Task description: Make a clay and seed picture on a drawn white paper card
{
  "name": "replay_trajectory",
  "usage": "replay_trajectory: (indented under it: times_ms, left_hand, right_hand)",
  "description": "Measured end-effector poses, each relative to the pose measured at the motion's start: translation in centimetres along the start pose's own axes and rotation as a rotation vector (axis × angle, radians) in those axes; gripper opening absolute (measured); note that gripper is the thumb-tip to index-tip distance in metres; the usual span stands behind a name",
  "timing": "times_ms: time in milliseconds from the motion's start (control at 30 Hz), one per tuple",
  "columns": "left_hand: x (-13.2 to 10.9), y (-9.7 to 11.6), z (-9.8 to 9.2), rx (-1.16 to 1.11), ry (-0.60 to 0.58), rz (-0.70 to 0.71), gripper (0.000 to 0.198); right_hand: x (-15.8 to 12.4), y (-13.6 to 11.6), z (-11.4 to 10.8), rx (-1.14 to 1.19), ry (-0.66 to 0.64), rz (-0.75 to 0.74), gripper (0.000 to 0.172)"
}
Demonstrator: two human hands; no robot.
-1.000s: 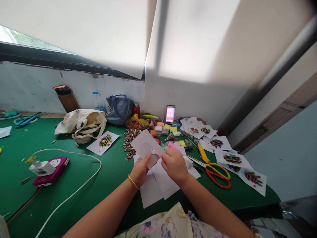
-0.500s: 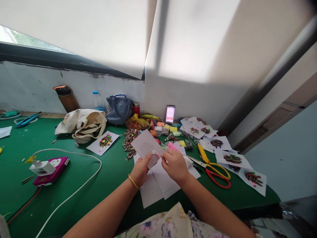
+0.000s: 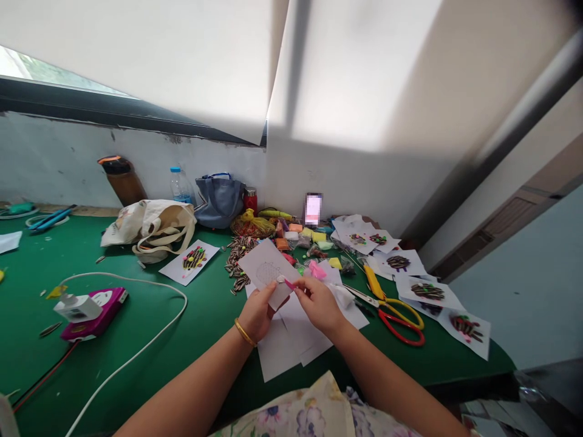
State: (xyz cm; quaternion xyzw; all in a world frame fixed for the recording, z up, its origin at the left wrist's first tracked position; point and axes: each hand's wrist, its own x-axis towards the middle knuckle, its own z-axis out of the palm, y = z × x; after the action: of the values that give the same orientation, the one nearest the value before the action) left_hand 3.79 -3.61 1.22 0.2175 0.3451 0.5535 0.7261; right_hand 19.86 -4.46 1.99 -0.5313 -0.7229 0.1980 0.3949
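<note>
Card, white paper, grey oval outline, held in left hand above front-centre of green desk; right hand pinching small pink bit at card's edge; striped sunflower seeds heaped loose beyond.

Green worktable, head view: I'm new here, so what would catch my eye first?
A bright green table fills the lower view. At its centre the left hand, with a gold bangle, holds a white paper card with a faint round outline, while the right hand pinches a small pink piece. A heap of striped sunflower seeds lies left of the card, and red-and-yellow-handled scissors lie right beside white sheets bearing dark seed pictures.
</note>
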Motion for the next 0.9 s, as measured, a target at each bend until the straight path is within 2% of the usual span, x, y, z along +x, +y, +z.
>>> replay_trajectory:
  times_ms: [200, 333, 433, 700, 900]
  left_hand:
    - [-0.1, 0.0, 0.1, 0.032, 0.007, 0.007, 0.032]
    - [0.1, -0.2, 0.0, 0.095, 0.000, 0.010, 0.034]
    - [0.1, -0.3, 0.0, 0.133, -0.003, 0.020, 0.036]
    - [0.1, -0.5, -0.2, 0.221, -0.051, 0.046, 0.042]
    - [0.4, -0.7, -0.4, 0.235, -0.045, 0.035, 0.041]
  right_hand:
    - [0.3, 0.0, -0.5, -0.021, 0.023, -0.030, 0.012]
    - [0.6, -0.5, -1.4, -0.173, 0.069, -0.123, 0.011]
    - [0.8, -0.7, -1.8, -0.285, 0.104, -0.139, 0.011]
    - [1.1, -0.5, -1.3, -0.373, 0.026, -0.131, 0.009]
    - [1.5, 0.1, -0.9, -0.323, -0.005, -0.117, 0.008]
